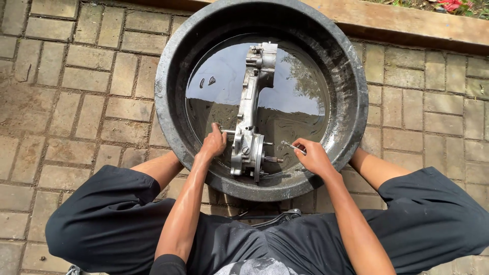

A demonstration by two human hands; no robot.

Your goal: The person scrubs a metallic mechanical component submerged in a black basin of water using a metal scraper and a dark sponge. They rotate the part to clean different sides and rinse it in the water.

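A long grey metal engine casing (250, 109) stands in dark liquid inside a big round black tub (170, 81). My left hand (213, 143) grips a short metal rod that sticks out of the casing's near left side. My right hand (311, 155) is closed on a thin metal tool whose tip (286, 144) points toward the casing's near right side, just short of a splined shaft (275, 160).
The tub sits on brick paving (76, 91). A concrete kerb (407, 23) runs along the far side, with plants and a red scrap beyond it. My knees in black shorts flank the tub's near rim. A dark metal object (277, 218) lies on the ground between my legs.
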